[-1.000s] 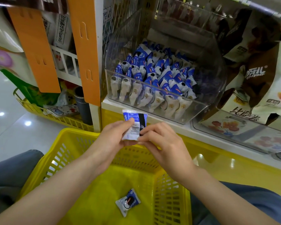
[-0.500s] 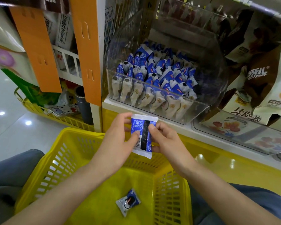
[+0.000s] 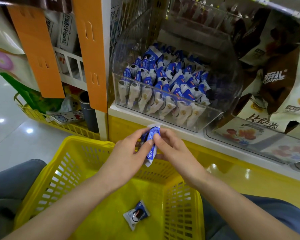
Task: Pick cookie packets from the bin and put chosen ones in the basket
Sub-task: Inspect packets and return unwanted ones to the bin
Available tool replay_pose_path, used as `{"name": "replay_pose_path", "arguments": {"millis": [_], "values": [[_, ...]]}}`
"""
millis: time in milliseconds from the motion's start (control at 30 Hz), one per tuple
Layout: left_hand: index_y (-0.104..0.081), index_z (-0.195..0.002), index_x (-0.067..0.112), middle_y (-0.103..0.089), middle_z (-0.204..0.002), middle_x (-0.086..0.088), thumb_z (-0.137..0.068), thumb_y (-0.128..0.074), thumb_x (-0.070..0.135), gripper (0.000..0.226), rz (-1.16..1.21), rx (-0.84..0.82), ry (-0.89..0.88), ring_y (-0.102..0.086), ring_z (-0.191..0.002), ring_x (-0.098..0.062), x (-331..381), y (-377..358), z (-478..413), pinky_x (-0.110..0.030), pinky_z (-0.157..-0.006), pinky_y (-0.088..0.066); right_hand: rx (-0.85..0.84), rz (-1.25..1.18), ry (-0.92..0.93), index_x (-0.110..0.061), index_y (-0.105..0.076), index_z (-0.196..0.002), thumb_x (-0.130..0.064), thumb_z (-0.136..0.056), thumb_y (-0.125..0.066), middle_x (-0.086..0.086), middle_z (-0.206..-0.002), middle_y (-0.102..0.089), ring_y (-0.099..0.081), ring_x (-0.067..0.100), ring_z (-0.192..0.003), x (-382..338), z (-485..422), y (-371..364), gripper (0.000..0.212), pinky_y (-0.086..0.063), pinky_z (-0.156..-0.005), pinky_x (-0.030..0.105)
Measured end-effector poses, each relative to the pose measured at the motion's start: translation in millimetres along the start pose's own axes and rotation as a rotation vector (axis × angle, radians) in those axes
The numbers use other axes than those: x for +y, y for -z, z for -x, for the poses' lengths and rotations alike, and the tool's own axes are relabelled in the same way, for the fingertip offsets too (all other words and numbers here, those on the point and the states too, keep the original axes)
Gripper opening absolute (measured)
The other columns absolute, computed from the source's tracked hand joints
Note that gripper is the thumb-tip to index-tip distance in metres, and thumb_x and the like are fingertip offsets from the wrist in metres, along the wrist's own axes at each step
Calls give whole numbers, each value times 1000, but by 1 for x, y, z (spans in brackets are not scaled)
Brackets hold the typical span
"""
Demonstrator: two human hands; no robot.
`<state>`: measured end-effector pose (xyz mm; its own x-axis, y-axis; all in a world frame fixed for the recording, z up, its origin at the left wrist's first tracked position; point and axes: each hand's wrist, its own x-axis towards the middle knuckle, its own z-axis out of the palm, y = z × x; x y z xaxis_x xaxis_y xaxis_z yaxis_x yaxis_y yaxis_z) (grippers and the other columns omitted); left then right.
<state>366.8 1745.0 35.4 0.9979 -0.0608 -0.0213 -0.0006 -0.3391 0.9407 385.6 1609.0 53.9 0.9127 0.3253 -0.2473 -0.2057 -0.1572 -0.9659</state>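
While raised over the basket (image 3: 73, 170), both hands pinch one cookie packet (image 3: 150, 144).

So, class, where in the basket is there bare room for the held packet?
The basket floor is bare between the walls, all round the lone packet. Crowded: the bin, packed, and the far rim, under left hand and right hand gripping the held packet.
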Motion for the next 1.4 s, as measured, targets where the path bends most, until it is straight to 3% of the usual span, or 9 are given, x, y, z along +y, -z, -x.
{"name": "replay_pose_path", "arguments": {"millis": [133, 300, 467, 633, 833, 967, 1133, 1267, 1400], "values": [[-47, -129, 38, -66, -116, 2, -94, -48, 23, 38, 15, -85, 24, -60, -108, -17, -4, 4, 0, -38, -96, -45, -35, 99, 36, -8, -44, -121, -8, -89, -55, 9, -122, -57, -56, 19, -113, 1, 0, 1, 34, -47, -96, 31], [-46, -122, 49, -69, -109, -3, -98, -39, 22, 37, 50, -152, 12, -59, -105, -36, -4, 12, 1, -57, -90, -45, -30, 145, 72, -13, -44, -118, -6, -88, -57, 0, -115, -58, -55, 16, -113, 1, 1, 5, 33, -45, -99, 30], [-54, -124, 30, -68, -99, 2, -98, -37, 13, 35, -25, 5, -46, -65, -87, -20, -6, 8, 2, -46, -78, -52, 16, 233, 104, -14, -46, -122, -11, -88, -57, 3, -119, -60, -58, 15, -108, 1, 0, 3, 36, -50, -92, 33], [-56, -120, 26, -66, -101, 9, -97, -40, 10, 32, -74, 96, -66, -61, -89, -2, -5, 6, 0, -9, -70, -45, 12, 317, 198, -17, -45, -119, -10, -90, -55, -4, -115, -59, -57, 5, -106, 5, -2, -2, 32, -51, -88, 25], [-59, -109, 24, -68, -91, 9, -96, -43, 13, 23, -106, 141, -77, -61, -80, 1, -7, 9, -1, -6, -66, -43, -23, 380, 292, -29, -44, -116, -10, -88, -59, -20, -111, -54, -54, -3, -103, 8, -3, -3, 37, -49, -83, 17], [-59, -99, 16, -68, -94, -9, -98, -34, 4, 27, 281, 123, 148, -66, -81, -14, 0, 12, -8, -31, -68, -57, -8, 332, 269, -32, -43, -118, -18, -84, -66, -24, -113, -53, -56, -6, -99, 5, -6, -2, 44, -49, -79, 14], [-60, -97, 6, -66, -89, -14, -96, -33, 7, 28, 870, 101, 354, -64, -70, -17, 20, 19, -14, -31, -55, -57, -30, 241, 224, -34, -42, -121, -20, -78, -71, -17, -119, -57, -60, 4, -105, -2, -12, -1, 53, -51, -88, 24], [-54, -122, 4, -62, -117, -18, -93, -40, 30, 42, 885, -10, 351, -60, -107, -31, 19, 20, -10, -41, -85, -53, 25, 174, 235, -32, -54, -102, -12, -78, -71, -8, -104, -65, -65, 16, -94, -6, -13, -4, 36, -56, -77, 32], [-60, -111, 19, -69, -109, -6, -90, -51, 22, 22, 594, 39, 199, -66, -95, -12, 19, 22, -5, -29, -87, -52, 49, 222, 283, -29, -57, -95, -10, -81, -68, -5, -99, -66, -64, 14, -92, -13, -13, -4, 26, -53, -80, 34]]}}
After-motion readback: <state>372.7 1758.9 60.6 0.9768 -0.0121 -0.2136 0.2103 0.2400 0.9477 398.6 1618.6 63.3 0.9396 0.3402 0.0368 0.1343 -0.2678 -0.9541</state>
